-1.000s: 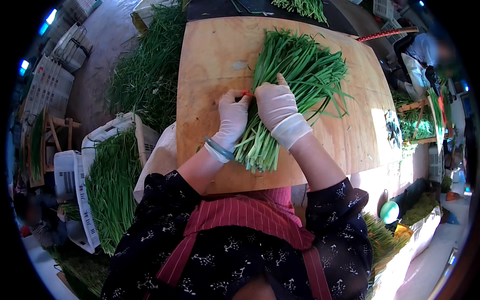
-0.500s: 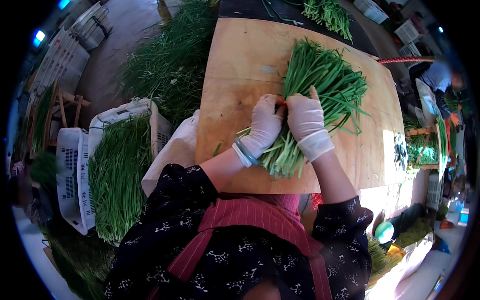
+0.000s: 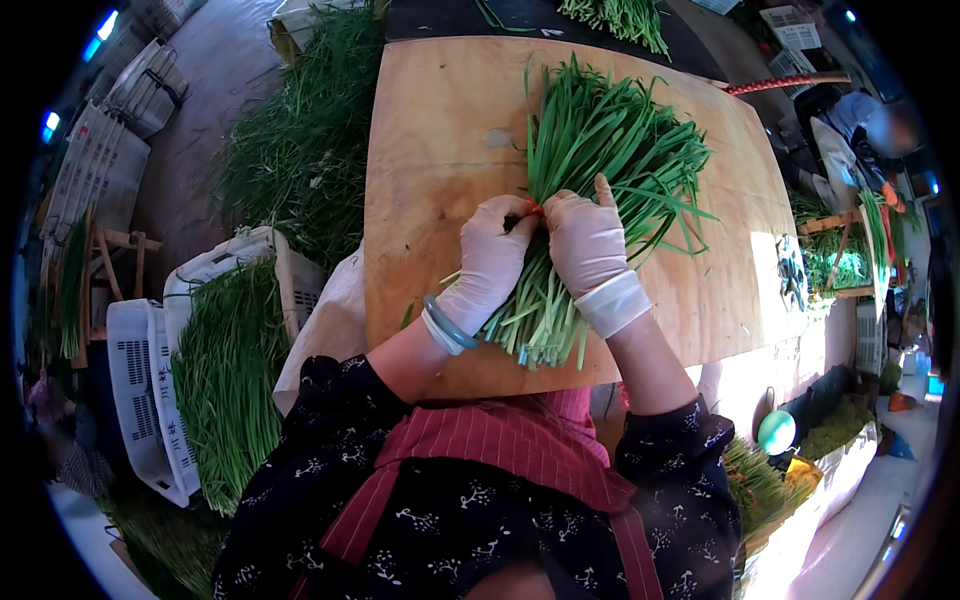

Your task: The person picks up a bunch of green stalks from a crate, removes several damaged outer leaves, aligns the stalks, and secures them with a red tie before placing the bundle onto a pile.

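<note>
A bundle of long green garlic chives (image 3: 612, 145) lies on the wooden board, leaves fanned toward the far side and pale cut stems toward me. Both hands wear thin white gloves. My left hand (image 3: 492, 252), closed in a pinch, is at the bundle's left side and grips a small orange-red tie (image 3: 534, 208) at its middle. Across the stems rests my right hand (image 3: 588, 240), its thumb raised and its other fingers curled in at the same tie. How far the tie goes around the bundle is hidden by the hands and leaves.
More chives (image 3: 620, 22) lie on a dark surface beyond the wooden board (image 3: 440, 120). At left stand a white crate (image 3: 285, 285) full of greens and a heap of loose greens (image 3: 300, 150) on the floor. Another person (image 3: 850, 115) works at the far right.
The whole view has shifted slightly, so board, bundle and hands sit further left in the picture. Both hands stay at the tie, with the left fingers more bent.
</note>
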Motion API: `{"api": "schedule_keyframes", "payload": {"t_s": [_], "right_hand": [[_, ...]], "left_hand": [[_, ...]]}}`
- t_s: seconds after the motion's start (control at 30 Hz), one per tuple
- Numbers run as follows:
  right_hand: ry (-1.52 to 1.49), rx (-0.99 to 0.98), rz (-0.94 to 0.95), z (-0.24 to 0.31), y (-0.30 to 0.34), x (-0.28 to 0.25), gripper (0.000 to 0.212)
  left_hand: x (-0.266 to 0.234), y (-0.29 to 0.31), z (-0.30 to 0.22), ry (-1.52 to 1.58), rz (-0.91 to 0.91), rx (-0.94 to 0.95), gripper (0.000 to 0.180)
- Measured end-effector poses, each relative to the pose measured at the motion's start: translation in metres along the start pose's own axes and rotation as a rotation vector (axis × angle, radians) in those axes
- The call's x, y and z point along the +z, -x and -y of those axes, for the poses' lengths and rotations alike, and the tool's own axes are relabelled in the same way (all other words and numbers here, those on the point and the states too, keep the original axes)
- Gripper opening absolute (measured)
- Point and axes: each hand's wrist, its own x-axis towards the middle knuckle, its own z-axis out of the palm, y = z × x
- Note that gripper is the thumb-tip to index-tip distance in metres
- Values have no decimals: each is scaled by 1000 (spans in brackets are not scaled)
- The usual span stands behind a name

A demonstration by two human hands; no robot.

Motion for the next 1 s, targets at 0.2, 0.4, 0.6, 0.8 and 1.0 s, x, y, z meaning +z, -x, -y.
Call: {"api": "schedule_keyframes", "payload": {"t_s": [0.2,0.4,0.6,0.8,1.0], "right_hand": [[-31,32,37,-2,0,0,5],[-38,4,14,3,-4,-3,4],[-32,15,-56,0,2,-5,5],[-5,309,-104,27,16,-38,32],[-321,635,-313,21,43,-16,16]], "left_hand": [[-11,-6,6,408,237,-149,25],[-24,-19,6,558,361,-282,14],[-17,-23,4,249,305,-64,10],[-18,-18,-10,-141,197,204,13],[5,4,-48,-417,240,589,8]]}}
